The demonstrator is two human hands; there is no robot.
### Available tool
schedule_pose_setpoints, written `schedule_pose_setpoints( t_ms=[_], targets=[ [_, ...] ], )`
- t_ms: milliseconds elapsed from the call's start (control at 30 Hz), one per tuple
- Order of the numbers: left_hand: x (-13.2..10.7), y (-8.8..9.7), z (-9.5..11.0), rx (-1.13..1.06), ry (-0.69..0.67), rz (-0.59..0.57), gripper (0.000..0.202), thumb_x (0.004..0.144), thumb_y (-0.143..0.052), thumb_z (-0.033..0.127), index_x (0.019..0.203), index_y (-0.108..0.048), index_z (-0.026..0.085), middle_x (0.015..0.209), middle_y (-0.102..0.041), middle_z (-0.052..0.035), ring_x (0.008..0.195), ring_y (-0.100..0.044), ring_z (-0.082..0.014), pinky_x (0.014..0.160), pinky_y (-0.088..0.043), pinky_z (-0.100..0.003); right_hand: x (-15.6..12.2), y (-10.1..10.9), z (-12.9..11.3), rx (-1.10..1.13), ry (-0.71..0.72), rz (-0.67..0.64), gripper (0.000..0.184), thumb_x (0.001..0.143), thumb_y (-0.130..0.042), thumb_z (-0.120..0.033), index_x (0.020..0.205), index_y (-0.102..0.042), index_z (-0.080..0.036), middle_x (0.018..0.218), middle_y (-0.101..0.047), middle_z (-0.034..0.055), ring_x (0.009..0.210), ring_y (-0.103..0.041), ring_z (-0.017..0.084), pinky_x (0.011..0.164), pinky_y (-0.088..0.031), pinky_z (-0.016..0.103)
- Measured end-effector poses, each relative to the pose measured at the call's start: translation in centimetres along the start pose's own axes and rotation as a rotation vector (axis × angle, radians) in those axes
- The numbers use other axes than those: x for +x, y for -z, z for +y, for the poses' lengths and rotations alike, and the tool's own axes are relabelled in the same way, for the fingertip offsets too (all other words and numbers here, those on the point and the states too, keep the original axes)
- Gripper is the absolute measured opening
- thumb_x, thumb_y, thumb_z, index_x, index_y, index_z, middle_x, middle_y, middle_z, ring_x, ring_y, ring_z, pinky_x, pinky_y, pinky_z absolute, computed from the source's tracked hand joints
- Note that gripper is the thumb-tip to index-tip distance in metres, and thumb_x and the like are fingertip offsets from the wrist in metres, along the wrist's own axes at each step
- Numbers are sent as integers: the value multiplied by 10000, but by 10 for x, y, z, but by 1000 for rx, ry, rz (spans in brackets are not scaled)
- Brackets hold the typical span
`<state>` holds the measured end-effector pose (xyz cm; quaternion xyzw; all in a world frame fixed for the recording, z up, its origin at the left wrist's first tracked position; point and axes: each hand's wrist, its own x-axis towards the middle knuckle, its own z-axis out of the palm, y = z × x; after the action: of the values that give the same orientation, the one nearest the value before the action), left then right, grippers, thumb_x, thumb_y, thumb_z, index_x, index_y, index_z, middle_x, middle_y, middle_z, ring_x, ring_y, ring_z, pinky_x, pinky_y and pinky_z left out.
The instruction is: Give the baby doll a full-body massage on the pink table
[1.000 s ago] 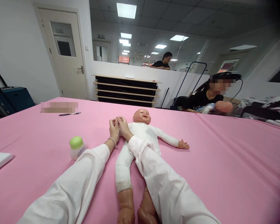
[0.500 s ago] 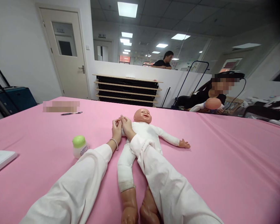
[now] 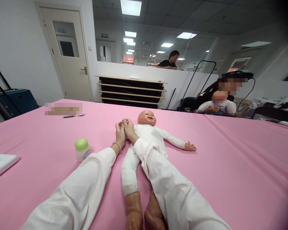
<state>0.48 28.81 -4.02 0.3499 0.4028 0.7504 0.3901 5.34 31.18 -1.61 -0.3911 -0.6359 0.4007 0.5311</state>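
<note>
A baby doll in a white cloth suit lies on its back on the pink cover, head away from me. Its arm on the picture's right stretches out with the hand spread. Beside its shoulder on the other side, my left hand and my right hand meet, fingers bent and closed around that arm. The doll's hand there is hidden behind my fingers. A small jar with a green lid stands left of my left forearm.
A pen lies on the pink-covered table, near a blurred patch. At the left edge is a white device. Across the table a co-worker holds another doll. Behind stand a stacked black rack and a suitcase.
My hands stay at the doll's arm, their fingers shifted only slightly. Across the table, the co-worker's doll has been raised more upright against their body.
</note>
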Motion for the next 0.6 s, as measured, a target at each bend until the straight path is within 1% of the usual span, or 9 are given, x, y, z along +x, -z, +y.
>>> schedule_pose_setpoints(
  t_ms=[100,200,300,367,433,500,533,600],
  targets=[
    [-2,0,0,74,-58,-48,176,775,-535,293,904,-459,201,949,-601,-35,888,-579,-120,814,-433,-264,1,6,-6,-24,-10,-28,288,893,-484,-349,1051,-528,-112,990,-548,58,842,-557,145,740,-487,315],
    [-1,1,5,184,-89,-51,221,735,-581,348,821,-466,180,852,-607,-26,800,-587,-119,752,-448,-252,-2,10,-12,-54,-16,-56,303,888,-495,-345,1080,-523,-112,1025,-540,57,883,-555,169,757,-491,329],
    [1,3,10,264,-62,26,276,740,-558,429,752,-457,172,734,-596,-12,692,-587,-118,661,-454,-239,-6,9,-15,-92,-16,-84,312,888,-493,-351,1079,-529,-106,1038,-539,53,912,-550,189,777,-487,341],
    [2,7,13,304,-22,112,293,768,-513,458,734,-451,174,722,-604,-22,668,-593,-124,629,-452,-236,-11,6,-17,-119,-11,-99,310,890,-489,-341,1093,-519,-107,1060,-539,63,943,-543,193,809,-474,354],
    [5,12,16,408,12,223,290,810,-444,467,758,-448,182,754,-619,-38,671,-604,-131,609,-448,-237,-18,3,-20,-145,1,-105,322,890,-487,-315,1138,-485,-109,1120,-524,90,1021,-514,197,879,-434,361],
    [7,20,18,542,31,322,283,859,-346,446,811,-446,186,803,-625,-56,685,-610,-139,597,-446,-247,-29,2,-27,-203,42,-134,352,886,-481,-279,1185,-440,-99,1199,-486,123,1118,-455,196,959,-367,351],
    [8,23,20,590,36,347,285,879,-299,423,834,-446,183,825,-625,-68,700,-612,-145,603,-447,-257,-37,4,-33,-240,67,-167,355,882,-475,-261,1194,-430,-97,1223,-473,130,1145,-433,192,982,-341,343],
    [9,29,23,641,41,353,291,899,-240,359,861,-457,169,874,-620,-97,764,-614,-163,653,-452,-287,-59,10,-50,-293,124,-273,323,870,-464,-217,1176,-451,-112,1223,-481,118,1135,-448,177,990,-330,334]
  ],
)
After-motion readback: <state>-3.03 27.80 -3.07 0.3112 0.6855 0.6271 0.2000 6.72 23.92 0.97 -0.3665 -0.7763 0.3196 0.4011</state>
